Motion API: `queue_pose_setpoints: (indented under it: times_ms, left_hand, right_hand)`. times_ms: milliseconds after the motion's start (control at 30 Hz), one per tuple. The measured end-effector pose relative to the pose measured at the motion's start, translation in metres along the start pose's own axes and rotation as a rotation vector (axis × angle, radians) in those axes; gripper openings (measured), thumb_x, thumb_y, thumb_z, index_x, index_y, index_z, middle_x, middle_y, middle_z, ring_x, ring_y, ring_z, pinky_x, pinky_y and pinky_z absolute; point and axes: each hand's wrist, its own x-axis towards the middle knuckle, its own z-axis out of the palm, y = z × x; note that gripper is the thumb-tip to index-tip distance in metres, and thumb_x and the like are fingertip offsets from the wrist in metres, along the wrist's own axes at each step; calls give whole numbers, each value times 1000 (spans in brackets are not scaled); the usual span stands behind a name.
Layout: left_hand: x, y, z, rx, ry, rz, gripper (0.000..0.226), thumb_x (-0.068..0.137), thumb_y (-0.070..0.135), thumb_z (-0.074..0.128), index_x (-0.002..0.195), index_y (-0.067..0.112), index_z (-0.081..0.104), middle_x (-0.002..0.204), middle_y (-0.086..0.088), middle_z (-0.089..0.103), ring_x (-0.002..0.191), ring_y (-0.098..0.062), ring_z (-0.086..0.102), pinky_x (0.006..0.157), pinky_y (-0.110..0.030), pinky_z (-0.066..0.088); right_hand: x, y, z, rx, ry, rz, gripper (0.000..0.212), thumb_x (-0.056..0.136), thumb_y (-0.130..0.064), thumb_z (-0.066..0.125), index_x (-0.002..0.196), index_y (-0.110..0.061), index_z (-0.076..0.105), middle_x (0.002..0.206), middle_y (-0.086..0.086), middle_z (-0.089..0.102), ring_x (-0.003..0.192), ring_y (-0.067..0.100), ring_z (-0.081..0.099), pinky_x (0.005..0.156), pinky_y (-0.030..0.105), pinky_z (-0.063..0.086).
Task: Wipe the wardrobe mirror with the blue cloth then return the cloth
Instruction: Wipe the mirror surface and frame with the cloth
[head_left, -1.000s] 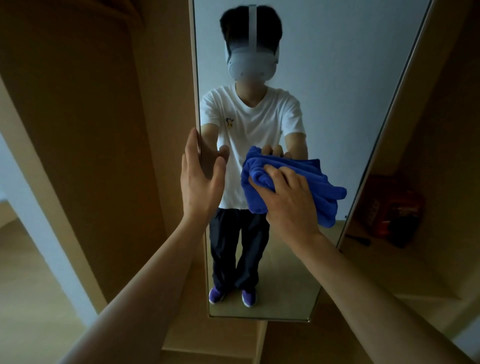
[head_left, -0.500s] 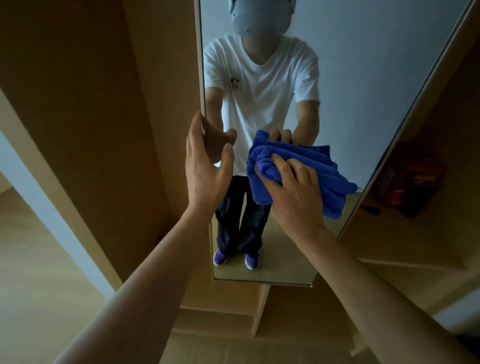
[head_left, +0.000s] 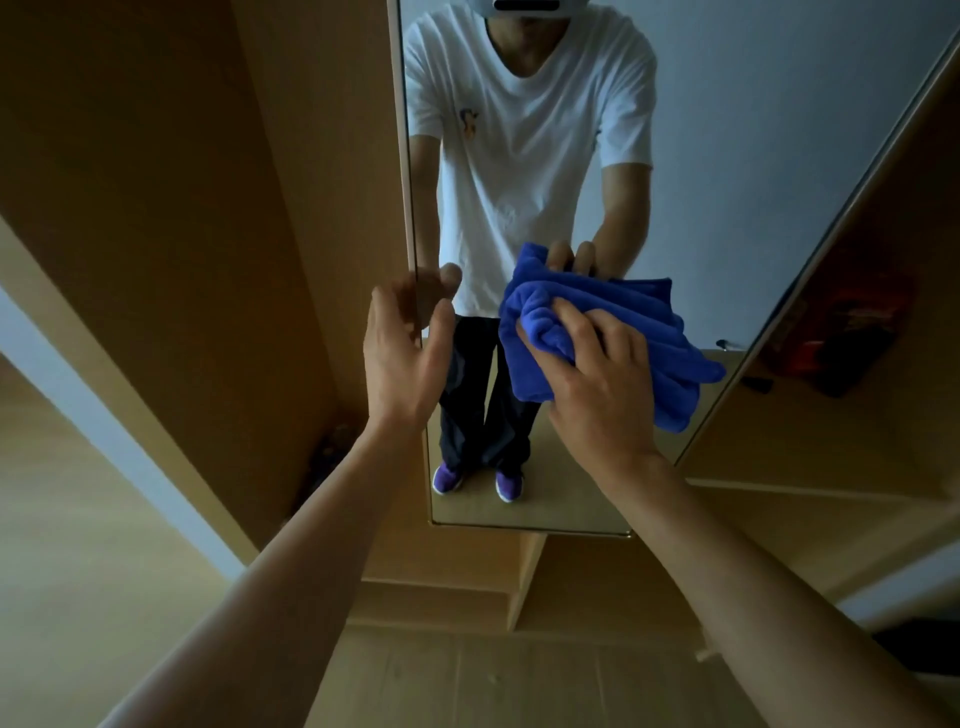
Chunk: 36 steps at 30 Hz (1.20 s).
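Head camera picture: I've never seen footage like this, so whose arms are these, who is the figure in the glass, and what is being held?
There is no machine here. A person wears a camera on the head, looking forward and down, so the bare arms reaching in from below are their own. The figure in the white shirt is that same person's reflection in the wardrobe mirror. The right hand grips a bunched blue cloth against the glass. The left hand is open, fingers straight, at the mirror's left edge; blur hides whether it touches. Wooden wardrobe panels flank the mirror.
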Motion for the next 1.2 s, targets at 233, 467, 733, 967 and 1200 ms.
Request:
queue_pose_setpoints:
  times_ms: [233, 467, 733, 967, 1200]
  left_hand:
    - [-26, -55, 5, 117, -72, -106, 27, 99, 30, 65, 115, 11, 53, 112, -3, 52, 93, -2, 51, 81, -23, 40]
    - [-50, -90, 17, 111, -106, -201, 37, 100, 36, 63, 124, 13, 48, 122, -1, 47, 100, -9, 48, 79, -23, 41]
    - [-70, -120, 26, 86, -131, -226, 47, 96, 40, 61, 133, 19, 43, 128, 3, 45, 108, -2, 45, 83, -10, 33]
    - [-87, -153, 28, 122, -159, -239, 45, 95, 36, 62, 133, 21, 41, 124, 5, 43, 110, -4, 43, 84, -10, 31]
    - [-109, -187, 35, 151, -179, -264, 52, 96, 30, 63, 140, 18, 40, 132, 3, 44, 112, 0, 43, 92, -21, 35]
  right_hand:
    - [-13, -7, 14, 35, 48, 20, 50, 88, 3, 47, 128, -19, 66, 133, 10, 61, 110, 31, 48, 90, 46, 42]
    - [-42, -15, 35, 50, 12, -6, 54, 101, -7, 21, 122, -16, 69, 132, 9, 63, 109, 31, 50, 91, 45, 43]
    - [-91, -25, 63, 66, -109, -43, 38, 89, -6, 47, 120, -15, 69, 135, 10, 60, 113, 31, 47, 94, 45, 40]
    - [-129, -39, 86, 110, -160, -10, 37, 100, -6, 41, 122, -15, 69, 132, 9, 62, 112, 31, 48, 93, 45, 44]
    - [-173, -49, 119, 127, -204, -18, 33, 93, -7, 62, 124, -17, 67, 134, 7, 58, 113, 30, 49, 95, 44, 41]
